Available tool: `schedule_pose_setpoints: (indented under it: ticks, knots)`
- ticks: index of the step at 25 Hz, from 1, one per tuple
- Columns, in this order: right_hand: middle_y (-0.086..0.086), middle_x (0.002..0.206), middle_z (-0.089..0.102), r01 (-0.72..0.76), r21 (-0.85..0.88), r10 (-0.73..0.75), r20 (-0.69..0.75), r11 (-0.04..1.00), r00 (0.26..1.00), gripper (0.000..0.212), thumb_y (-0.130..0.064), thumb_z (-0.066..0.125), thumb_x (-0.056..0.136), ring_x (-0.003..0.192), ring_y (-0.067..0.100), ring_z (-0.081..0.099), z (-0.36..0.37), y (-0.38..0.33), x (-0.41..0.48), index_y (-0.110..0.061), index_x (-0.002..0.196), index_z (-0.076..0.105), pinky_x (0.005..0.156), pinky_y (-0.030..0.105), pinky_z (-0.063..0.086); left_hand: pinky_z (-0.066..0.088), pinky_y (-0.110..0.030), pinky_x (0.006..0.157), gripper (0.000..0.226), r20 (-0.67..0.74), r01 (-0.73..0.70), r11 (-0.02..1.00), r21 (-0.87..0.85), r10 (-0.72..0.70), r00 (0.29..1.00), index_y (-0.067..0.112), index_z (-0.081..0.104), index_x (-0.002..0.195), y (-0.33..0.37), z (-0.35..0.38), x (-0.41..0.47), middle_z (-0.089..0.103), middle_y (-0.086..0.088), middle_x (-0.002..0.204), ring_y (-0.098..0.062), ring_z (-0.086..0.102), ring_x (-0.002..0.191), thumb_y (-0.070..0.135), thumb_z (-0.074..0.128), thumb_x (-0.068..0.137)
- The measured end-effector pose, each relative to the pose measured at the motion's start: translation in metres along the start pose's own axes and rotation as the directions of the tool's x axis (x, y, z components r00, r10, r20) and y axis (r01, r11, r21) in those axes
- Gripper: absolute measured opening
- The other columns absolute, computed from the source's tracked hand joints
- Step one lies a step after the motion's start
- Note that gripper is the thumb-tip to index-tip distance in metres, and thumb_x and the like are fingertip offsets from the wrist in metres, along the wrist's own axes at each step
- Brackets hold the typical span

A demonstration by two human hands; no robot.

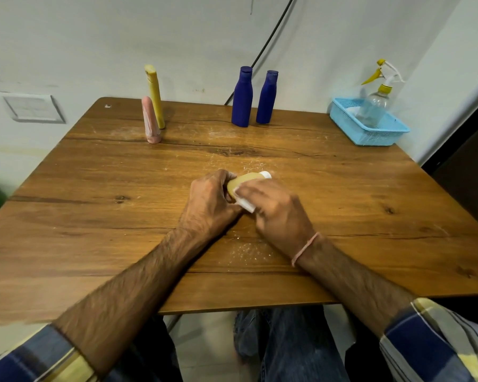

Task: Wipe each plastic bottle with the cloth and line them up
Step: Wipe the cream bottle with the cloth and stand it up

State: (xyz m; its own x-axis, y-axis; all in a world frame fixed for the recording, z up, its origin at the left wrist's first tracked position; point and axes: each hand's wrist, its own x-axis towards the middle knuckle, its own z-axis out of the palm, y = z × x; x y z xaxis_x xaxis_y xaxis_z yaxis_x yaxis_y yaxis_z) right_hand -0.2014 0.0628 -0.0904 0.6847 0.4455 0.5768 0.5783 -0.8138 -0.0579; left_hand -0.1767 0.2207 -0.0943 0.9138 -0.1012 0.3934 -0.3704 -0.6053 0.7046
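Between the two hands, near the middle of the wooden table point(94, 216), lies the tan bottle point(244, 179), tipped on its side with its long axis running from the left hand point(209, 201) up and away to the right, where its white cap point(266, 175) pokes out past the knuckles. The left hand is clenched around the bottle's base end. The right hand point(276, 209) lies over the body from the cap side, its fingers pressing a small white cloth point(244, 204) against the bottle's near flank. So the wiping stroke has to run along that slanted axis, base to cap, and the right hand is the nearer one to the uncleaned cap end, as I judge it. Well beyond both hands stand the other bottles: a pink bottle point(150, 119) just beside a yellow bottle point(155, 96) off to the far left of the grip, and two blue bottles point(242, 96) close together straight ahead. Far right sits a blue basket point(370, 130) holding a spray bottle point(377, 100)
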Motion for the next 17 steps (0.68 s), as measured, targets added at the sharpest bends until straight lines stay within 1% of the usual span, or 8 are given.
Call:
schedule_pose_setpoints:
  ticks: [2, 3, 6, 7, 11, 12, 15, 17]
  knots:
    - [0.015, 0.114, 0.07, 0.141, 0.023, -0.142, 0.045, 0.99, 0.989, 0.041, 0.012, 0.054, 0.077, 0.109, 0.026, 0.064, -0.002, -0.002, -0.008, -0.001, 0.113, 0.069, 0.1, 0.037, 0.051, 0.057, -0.019, 0.075, 0.044, 0.01, -0.006, 1.0, 0.008, 0.006, 1.0, 0.01, 0.067, 0.116, 0.0, 0.0, 0.001, 0.074, -0.002, 0.101, -0.013, 0.07, 0.088, 0.026, 0.085, 0.079]
    - [0.014, 0.115, 0.07, 0.103, 0.002, -0.103, 0.045, 0.995, 0.994, 0.042, 0.012, 0.056, 0.077, 0.109, 0.026, 0.064, -0.004, 0.011, -0.007, -0.002, 0.114, 0.069, 0.1, 0.038, 0.051, 0.057, -0.018, 0.074, 0.046, 0.012, 0.006, 1.0, 0.006, -0.006, 1.0, 0.011, 0.067, 0.116, 0.0, 0.0, 0.001, 0.073, 0.001, 0.098, -0.012, 0.069, 0.086, 0.03, 0.086, 0.079]
    - [0.012, 0.118, 0.069, -0.259, -0.066, 0.258, -0.028, 0.964, 0.966, 0.047, 0.014, 0.057, 0.078, 0.111, 0.026, 0.063, -0.009, 0.043, 0.0, -0.007, 0.117, 0.069, 0.096, 0.043, 0.054, 0.048, -0.007, 0.066, 0.055, 0.019, 0.054, 0.998, 0.009, -0.054, 0.998, 0.015, 0.065, 0.122, 0.004, -0.001, 0.001, 0.065, 0.009, 0.092, -0.002, 0.062, 0.077, 0.039, 0.086, 0.077]
    - [0.013, 0.119, 0.069, -0.275, -0.061, 0.275, -0.024, 0.959, 0.961, 0.046, 0.014, 0.057, 0.078, 0.112, 0.026, 0.063, -0.009, 0.037, -0.001, -0.007, 0.118, 0.068, 0.097, 0.043, 0.053, 0.051, -0.01, 0.066, 0.055, 0.015, 0.057, 0.998, 0.007, -0.057, 0.998, 0.015, 0.065, 0.122, 0.003, 0.0, 0.001, 0.066, 0.008, 0.091, -0.002, 0.062, 0.077, 0.039, 0.086, 0.077]
    - [0.016, 0.115, 0.07, 0.055, 0.006, -0.055, 0.049, 0.998, 0.997, 0.04, 0.007, 0.053, 0.081, 0.108, 0.026, 0.066, -0.005, 0.005, -0.02, -0.002, 0.117, 0.068, 0.097, 0.038, 0.054, 0.059, -0.02, 0.068, 0.049, -0.001, 0.059, 0.998, 0.01, -0.059, 0.998, 0.012, 0.067, 0.118, -0.001, 0.0, 0.001, 0.072, 0.001, 0.093, -0.005, 0.064, 0.074, 0.035, 0.085, 0.079]
    - [0.015, 0.116, 0.07, 0.034, -0.004, -0.034, 0.042, 0.999, 0.999, 0.042, 0.008, 0.053, 0.08, 0.108, 0.026, 0.066, -0.007, 0.015, -0.017, -0.003, 0.118, 0.068, 0.096, 0.039, 0.054, 0.058, -0.018, 0.069, 0.05, 0.007, 0.058, 0.998, 0.014, -0.058, 0.998, 0.013, 0.067, 0.119, 0.0, 0.001, 0.002, 0.072, 0.0, 0.095, -0.004, 0.064, 0.075, 0.036, 0.085, 0.079]
    - [0.014, 0.12, 0.069, -0.265, -0.044, 0.264, -0.039, 0.963, 0.964, 0.047, 0.015, 0.055, 0.078, 0.113, 0.026, 0.064, -0.01, 0.038, -0.007, -0.006, 0.118, 0.069, 0.095, 0.041, 0.055, 0.057, -0.019, 0.075, 0.054, 0.019, 0.069, 0.997, 0.02, -0.07, 0.997, 0.014, 0.065, 0.123, 0.004, 0.0, 0.001, 0.073, 0.0, 0.099, -0.008, 0.066, 0.084, 0.042, 0.083, 0.08]
    - [0.015, 0.12, 0.069, -0.195, -0.028, 0.195, -0.004, 0.98, 0.981, 0.044, 0.014, 0.061, 0.08, 0.112, 0.026, 0.065, -0.004, 0.016, -0.01, -0.005, 0.119, 0.068, 0.097, 0.039, 0.054, 0.061, -0.027, 0.078, 0.05, 0.009, 0.078, 0.997, 0.007, -0.078, 0.997, 0.015, 0.066, 0.119, 0.002, 0.0, 0.002, 0.073, 0.0, 0.099, -0.011, 0.068, 0.085, 0.04, 0.084, 0.08]
